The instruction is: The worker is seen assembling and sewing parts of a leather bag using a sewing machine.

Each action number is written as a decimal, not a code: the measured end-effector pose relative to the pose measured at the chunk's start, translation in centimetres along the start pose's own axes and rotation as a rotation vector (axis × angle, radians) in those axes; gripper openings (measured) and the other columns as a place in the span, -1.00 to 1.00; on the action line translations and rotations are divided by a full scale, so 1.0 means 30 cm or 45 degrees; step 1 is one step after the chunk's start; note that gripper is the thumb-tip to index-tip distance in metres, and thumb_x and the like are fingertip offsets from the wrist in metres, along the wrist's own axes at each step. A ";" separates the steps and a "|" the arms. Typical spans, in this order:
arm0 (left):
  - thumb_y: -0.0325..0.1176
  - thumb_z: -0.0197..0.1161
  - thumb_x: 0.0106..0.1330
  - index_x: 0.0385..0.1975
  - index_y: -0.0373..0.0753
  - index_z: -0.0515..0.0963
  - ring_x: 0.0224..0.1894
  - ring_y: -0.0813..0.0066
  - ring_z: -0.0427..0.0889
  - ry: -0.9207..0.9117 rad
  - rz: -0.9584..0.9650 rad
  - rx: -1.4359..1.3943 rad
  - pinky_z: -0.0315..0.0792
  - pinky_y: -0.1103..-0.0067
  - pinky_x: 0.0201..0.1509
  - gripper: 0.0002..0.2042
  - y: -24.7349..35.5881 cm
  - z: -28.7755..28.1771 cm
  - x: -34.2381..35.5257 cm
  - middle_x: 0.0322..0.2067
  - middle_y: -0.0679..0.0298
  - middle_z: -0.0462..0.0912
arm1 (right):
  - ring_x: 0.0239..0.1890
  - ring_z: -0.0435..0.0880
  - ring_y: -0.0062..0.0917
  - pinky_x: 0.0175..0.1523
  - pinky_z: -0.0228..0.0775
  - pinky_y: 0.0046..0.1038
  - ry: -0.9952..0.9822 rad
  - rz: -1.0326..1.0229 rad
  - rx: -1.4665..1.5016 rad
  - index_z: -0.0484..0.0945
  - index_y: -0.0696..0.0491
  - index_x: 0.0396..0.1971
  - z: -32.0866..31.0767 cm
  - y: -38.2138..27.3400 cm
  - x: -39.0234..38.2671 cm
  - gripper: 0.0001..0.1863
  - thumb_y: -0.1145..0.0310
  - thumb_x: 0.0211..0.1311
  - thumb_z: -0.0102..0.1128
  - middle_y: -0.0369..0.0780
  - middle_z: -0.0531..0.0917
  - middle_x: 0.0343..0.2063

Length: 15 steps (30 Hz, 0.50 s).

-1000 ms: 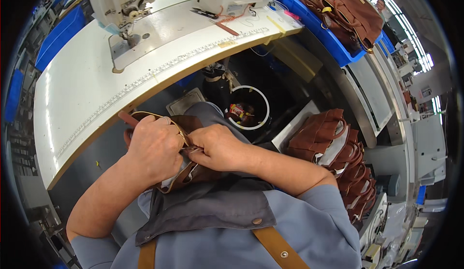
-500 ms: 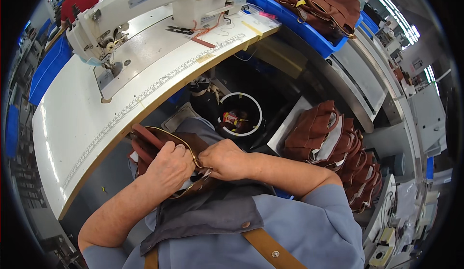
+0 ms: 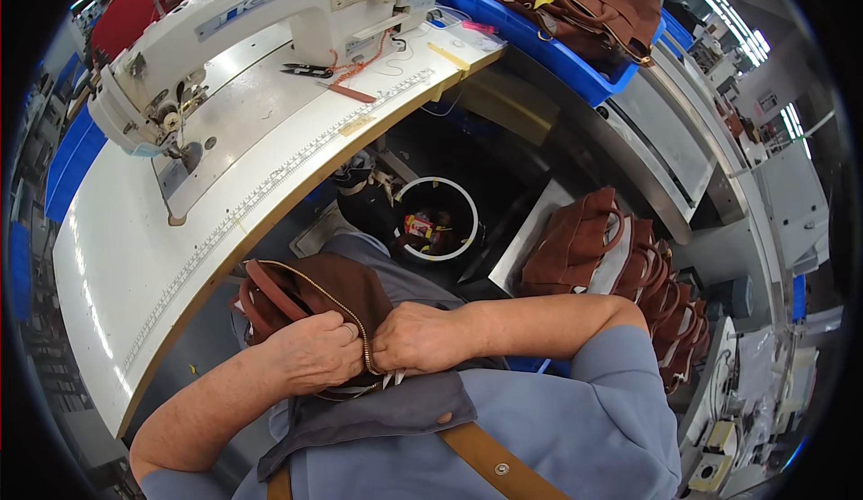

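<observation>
Left hand: your left hand (image 3: 316, 353) curls its fingers over the opening of a brown bag (image 3: 360, 286), at the near side of its brass-toned zipper (image 3: 331, 299).
Right hand: your right hand (image 3: 415, 338) bends inward, fingers gripping the same edge, just beside the left.
Bag: it sits over your lap, against your grey apron (image 3: 378, 417), handles toward your left.
Sewing machine: white machine (image 3: 310, 10) on the white table (image 3: 108, 266) ahead of you, with black snips (image 3: 307, 70) near its base.
Bin: blue bin (image 3: 580, 73) at your upper right, heaped with brown bags (image 3: 598, 1).
Pail: white-rimmed pail (image 3: 472, 215) below the table.
Stack: more brown bags (image 3: 571, 241) beyond your right forearm.
</observation>
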State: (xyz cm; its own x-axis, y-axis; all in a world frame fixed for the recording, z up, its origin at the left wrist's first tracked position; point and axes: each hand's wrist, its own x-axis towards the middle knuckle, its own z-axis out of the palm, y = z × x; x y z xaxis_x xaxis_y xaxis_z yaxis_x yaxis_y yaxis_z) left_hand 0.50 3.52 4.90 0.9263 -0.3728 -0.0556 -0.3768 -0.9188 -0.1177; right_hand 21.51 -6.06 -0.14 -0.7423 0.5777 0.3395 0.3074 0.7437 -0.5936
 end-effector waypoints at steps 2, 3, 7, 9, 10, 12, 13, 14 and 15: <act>-0.24 0.14 0.19 -0.44 0.00 0.58 -0.28 0.56 0.47 0.036 0.002 -0.036 0.30 0.58 -0.22 -0.91 -0.007 0.004 -0.004 -0.45 0.53 0.46 | -0.39 0.65 -0.20 -0.32 0.47 -0.18 0.019 -0.015 0.059 0.51 0.08 -0.54 0.004 0.012 0.008 -0.85 0.36 -0.06 0.29 -0.17 0.59 -0.54; -0.24 0.14 0.19 -0.44 0.00 0.58 -0.28 0.56 0.47 0.038 0.018 -0.030 0.30 0.58 -0.22 -0.91 -0.012 0.004 -0.002 -0.45 0.53 0.46 | -0.39 0.64 -0.18 -0.33 0.45 -0.17 0.053 -0.015 0.113 0.50 0.09 -0.54 0.010 0.018 0.012 -0.84 0.37 -0.05 0.30 -0.16 0.59 -0.54; -0.26 0.15 0.17 -0.48 -0.01 0.58 -0.27 0.53 0.48 0.037 -0.049 -0.089 0.32 0.54 -0.20 -0.92 0.005 0.015 -0.001 -0.45 0.51 0.47 | -0.39 0.63 -0.12 -0.35 0.42 -0.15 0.143 0.118 0.243 0.49 0.11 -0.55 0.035 0.014 -0.013 -0.80 0.35 -0.03 0.34 -0.14 0.59 -0.54; -0.28 0.18 0.11 -0.55 -0.04 0.58 -0.27 0.50 0.51 0.116 -0.278 -0.086 0.33 0.50 -0.18 -0.92 0.012 0.022 -0.007 -0.48 0.47 0.50 | -0.39 0.63 -0.11 -0.36 0.41 -0.15 0.193 0.157 0.174 0.49 0.11 -0.56 0.025 0.023 0.009 -0.79 0.35 -0.02 0.34 -0.14 0.59 -0.55; -0.29 0.24 0.01 -0.62 -0.06 0.58 -0.30 0.45 0.53 0.188 -0.399 -0.108 0.33 0.46 -0.18 -0.94 0.019 0.018 -0.005 -0.52 0.43 0.52 | -0.40 0.63 -0.10 -0.37 0.41 -0.16 0.237 0.193 0.115 0.49 0.11 -0.58 0.021 0.025 0.029 -0.79 0.34 -0.01 0.35 -0.14 0.59 -0.56; -0.29 0.26 -0.02 -0.63 -0.08 0.58 -0.31 0.43 0.53 0.255 -0.505 -0.099 0.33 0.45 -0.18 -0.94 0.010 0.019 -0.008 -0.53 0.41 0.51 | -0.40 0.63 -0.10 -0.37 0.40 -0.15 0.318 0.212 0.095 0.49 0.11 -0.61 0.016 0.035 0.069 -0.78 0.34 0.01 0.35 -0.14 0.59 -0.56; -0.29 0.28 -0.06 -0.64 -0.09 0.58 -0.33 0.41 0.53 0.322 -0.617 -0.093 0.32 0.45 -0.18 -0.93 0.011 0.022 -0.012 -0.55 0.40 0.51 | -0.41 0.63 -0.10 -0.38 0.40 -0.15 0.395 0.231 0.080 0.49 0.11 -0.63 0.020 0.042 0.086 -0.77 0.34 0.02 0.35 -0.14 0.59 -0.57; -0.29 0.31 -0.11 -0.63 -0.10 0.57 -0.32 0.41 0.53 0.352 -0.660 -0.094 0.32 0.44 -0.17 -0.92 0.018 0.022 -0.019 -0.54 0.39 0.51 | -0.43 0.62 -0.09 -0.39 0.38 -0.14 0.380 0.240 0.088 0.48 0.11 -0.65 0.028 0.052 0.095 -0.76 0.34 0.03 0.35 -0.14 0.59 -0.58; -0.29 0.31 -0.11 -0.63 -0.10 0.57 -0.32 0.41 0.53 0.352 -0.666 -0.095 0.32 0.44 -0.17 -0.92 0.026 0.020 -0.031 -0.54 0.39 0.51 | -0.43 0.62 -0.09 -0.39 0.38 -0.14 0.375 0.237 0.091 0.48 0.11 -0.65 0.041 0.055 0.105 -0.76 0.34 0.03 0.35 -0.14 0.59 -0.58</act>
State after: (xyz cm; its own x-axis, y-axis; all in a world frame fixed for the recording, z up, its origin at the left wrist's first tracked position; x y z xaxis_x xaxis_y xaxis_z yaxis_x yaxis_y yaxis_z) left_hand -0.65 3.22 4.26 0.9600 0.1210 0.2526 0.1223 -0.9924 0.0108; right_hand 18.95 -3.43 -0.96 -0.4707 0.7812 0.4101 0.3710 0.5970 -0.7113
